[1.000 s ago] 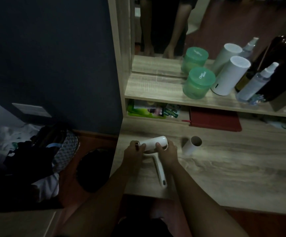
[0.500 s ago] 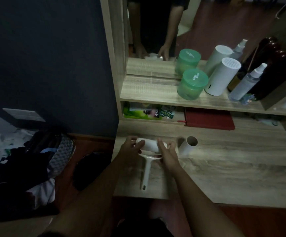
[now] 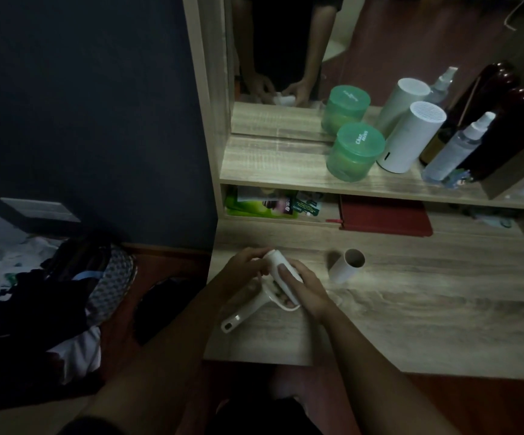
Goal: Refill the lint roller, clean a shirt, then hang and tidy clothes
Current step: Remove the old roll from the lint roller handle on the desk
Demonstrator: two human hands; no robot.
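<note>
A white lint roller (image 3: 248, 309) lies over the wooden desk (image 3: 411, 324), its handle pointing down-left. A white paper roll (image 3: 274, 262) sits on its head. My left hand (image 3: 243, 268) pinches the roll's far end. My right hand (image 3: 304, 287) wraps around the roll and the roller's frame, thumb on top. An empty cardboard core (image 3: 347, 265) lies on the desk just right of my hands. A heap of clothes (image 3: 50, 293) sits on the floor at the left.
On the shelf (image 3: 270, 164) above the desk stand a green tub (image 3: 354, 152), a white cylinder (image 3: 411, 136) and a spray bottle (image 3: 455, 149), in front of a mirror. A red notebook (image 3: 386, 216) and green packets (image 3: 267, 205) lie under the shelf.
The roller has turned in my hands: its handle swung from pointing toward me to pointing down-left, and the roll now tilts away. My right hand has moved over the roll.
</note>
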